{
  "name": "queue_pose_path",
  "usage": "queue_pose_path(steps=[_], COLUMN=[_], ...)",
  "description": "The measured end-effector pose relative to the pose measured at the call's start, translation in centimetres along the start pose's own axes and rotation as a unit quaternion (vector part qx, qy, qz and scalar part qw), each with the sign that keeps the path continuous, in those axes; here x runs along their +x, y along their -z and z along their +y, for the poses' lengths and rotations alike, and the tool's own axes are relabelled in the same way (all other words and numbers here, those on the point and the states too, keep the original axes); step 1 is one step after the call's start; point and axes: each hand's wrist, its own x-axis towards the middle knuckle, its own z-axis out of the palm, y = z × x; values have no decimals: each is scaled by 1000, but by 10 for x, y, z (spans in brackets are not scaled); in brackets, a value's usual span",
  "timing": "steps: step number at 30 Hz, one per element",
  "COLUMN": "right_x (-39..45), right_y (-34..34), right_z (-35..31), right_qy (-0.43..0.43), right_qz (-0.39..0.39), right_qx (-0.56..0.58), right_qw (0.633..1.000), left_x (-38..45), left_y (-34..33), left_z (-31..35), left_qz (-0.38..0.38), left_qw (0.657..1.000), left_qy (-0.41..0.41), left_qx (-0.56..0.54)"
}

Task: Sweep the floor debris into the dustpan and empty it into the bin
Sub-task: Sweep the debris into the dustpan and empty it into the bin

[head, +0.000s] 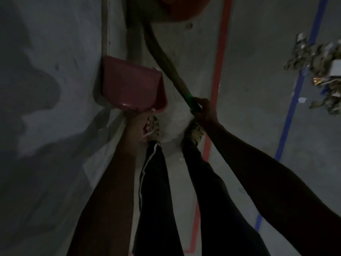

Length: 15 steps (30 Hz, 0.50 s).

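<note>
The grey concrete floor fills the right half of the frame. A pale grey wall occupies the left half, with dark shadows across it. A red tape line runs down the floor through the centre, and a blue tape line runs down the right side.

The person stands at centre bottom in dark trousers with a white side stripe, wearing sandals.

A pile of crumpled scrap debris lies on the floor at the right edge, well apart from the feet and across the blue line.

An orange rounded plastic bin shows partly at the top centre edge.

The pink plastic dustpan sits left of centre, close against the wall. The left hand grips its handle from below, fingers curled round it.

The straw broom with a green-wrapped handle slants from the top centre down to the right of the dustpan. The right hand clenches the green handle end, fingers wrapped round it. The bristle tip passes under the bin's edge.
</note>
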Motion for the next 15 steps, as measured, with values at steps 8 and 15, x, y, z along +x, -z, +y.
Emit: queue_pose_path(steps=[8,15], right_x=[68,47], right_y=[-74,-45], right_z=[45,106], right_qy=[-51,-78], right_qz=[-84,63], right_qx=[-76,-107], right_qw=[992,989], left_x=[94,112], left_y=[-3,1], left_z=[-69,-113], left_qz=[28,33], left_qw=[998,990], left_qy=[36,69], left_qx=[51,118])
